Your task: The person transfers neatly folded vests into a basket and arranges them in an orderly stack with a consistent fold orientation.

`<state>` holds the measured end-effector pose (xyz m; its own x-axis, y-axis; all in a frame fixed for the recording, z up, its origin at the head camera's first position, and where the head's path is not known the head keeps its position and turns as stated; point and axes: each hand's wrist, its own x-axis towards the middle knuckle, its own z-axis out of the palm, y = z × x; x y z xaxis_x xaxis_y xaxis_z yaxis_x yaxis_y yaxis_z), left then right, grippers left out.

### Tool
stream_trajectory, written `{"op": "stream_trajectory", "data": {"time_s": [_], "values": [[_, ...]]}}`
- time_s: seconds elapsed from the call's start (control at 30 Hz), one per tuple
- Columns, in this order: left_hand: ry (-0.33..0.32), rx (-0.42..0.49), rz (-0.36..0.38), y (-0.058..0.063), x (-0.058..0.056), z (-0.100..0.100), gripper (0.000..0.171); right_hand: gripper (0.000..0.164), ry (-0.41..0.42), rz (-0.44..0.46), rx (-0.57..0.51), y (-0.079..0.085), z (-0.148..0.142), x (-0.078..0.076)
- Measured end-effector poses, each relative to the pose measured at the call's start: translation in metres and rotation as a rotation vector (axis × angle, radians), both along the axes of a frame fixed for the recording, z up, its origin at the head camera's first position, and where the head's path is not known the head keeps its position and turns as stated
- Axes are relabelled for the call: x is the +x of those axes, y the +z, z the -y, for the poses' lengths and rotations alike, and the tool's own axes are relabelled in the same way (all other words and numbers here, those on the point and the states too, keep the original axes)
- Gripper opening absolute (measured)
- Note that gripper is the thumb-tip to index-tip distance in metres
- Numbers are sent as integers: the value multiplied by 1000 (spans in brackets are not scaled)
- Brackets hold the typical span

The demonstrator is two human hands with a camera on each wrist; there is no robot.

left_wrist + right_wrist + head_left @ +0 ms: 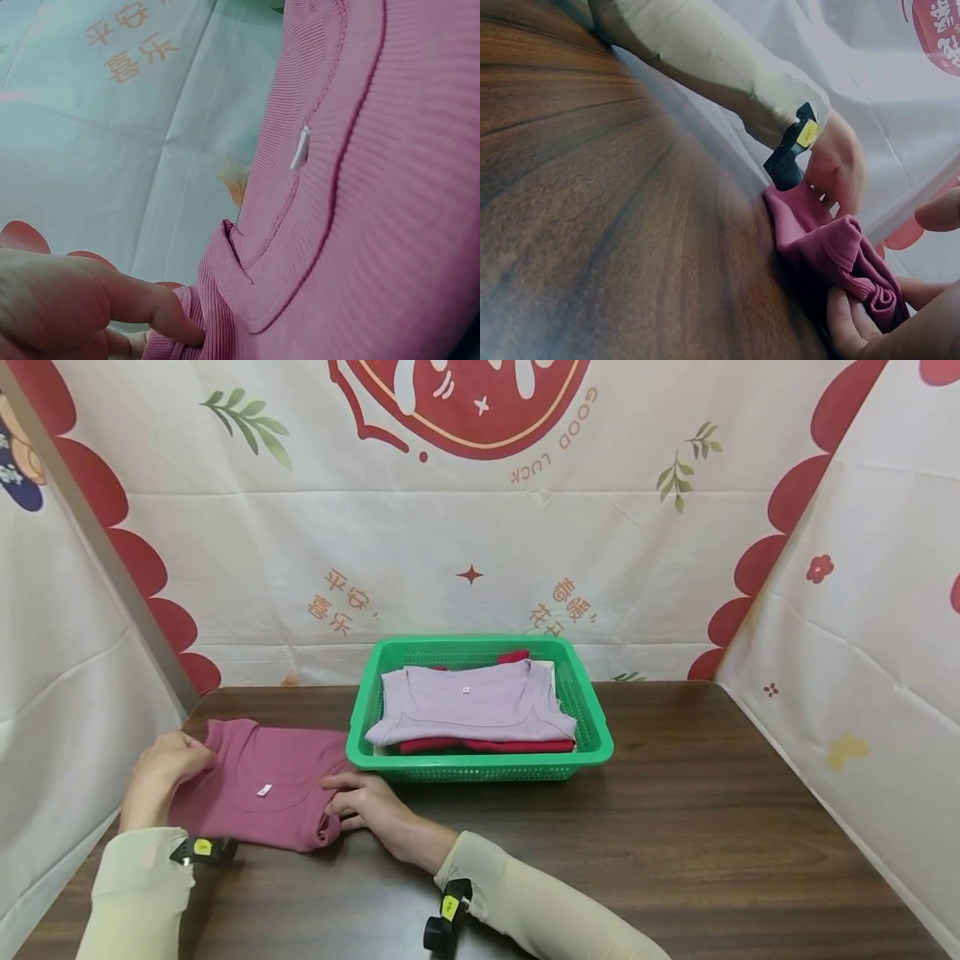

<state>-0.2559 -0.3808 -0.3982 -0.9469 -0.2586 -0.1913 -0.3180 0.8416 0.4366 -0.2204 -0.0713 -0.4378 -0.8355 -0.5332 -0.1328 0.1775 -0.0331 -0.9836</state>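
Note:
A folded pink ribbed top (281, 760) with a small white neck label lies on the left of the table, beside the green basket. At its left edge my left hand (168, 768) pinches the fabric; in the left wrist view the fingers (161, 311) press into a ribbed fold there. My right hand (375, 814) is at the opposite edge, near the basket's front left corner. Up close in the right wrist view, fingers (845, 322) of that hand hold the rolled, layered end of the pink top (832, 247), while another digit stands apart above it.
The green plastic basket (480, 762) stands at the back middle of the brown wooden table (675, 827). Inside lies a folded lilac top (472, 702) over red fabric (487, 747). Printed white cloth (450, 527) hangs behind the table and along both sides.

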Motion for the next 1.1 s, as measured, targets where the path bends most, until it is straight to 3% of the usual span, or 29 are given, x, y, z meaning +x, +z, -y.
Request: {"op": "stream_trajectory", "data": {"time_s": [0.2,0.27,0.4,0.53,0.63,0.87,1.1], "values": [[-3,0,-15,2,-2,-1,20,47,-62,-30,31,-3,1,1],[-5,-5,-29,2,-3,-2,26,48,-64,-16,19,-3,1,0],[-26,-4,-70,4,-3,-4,47,51,-7,36,-53,-3,0,-1],[-62,0,-107,4,-3,-7,46,54,51,67,-100,-4,0,-3],[-90,-7,-122,4,-4,-8,40,54,36,60,-78,-5,0,-3],[-125,-12,-69,4,-6,-10,38,56,-20,51,-83,-7,2,-3],[-156,6,-30,1,-7,-7,38,61,13,66,-130,-10,0,-5]]}}
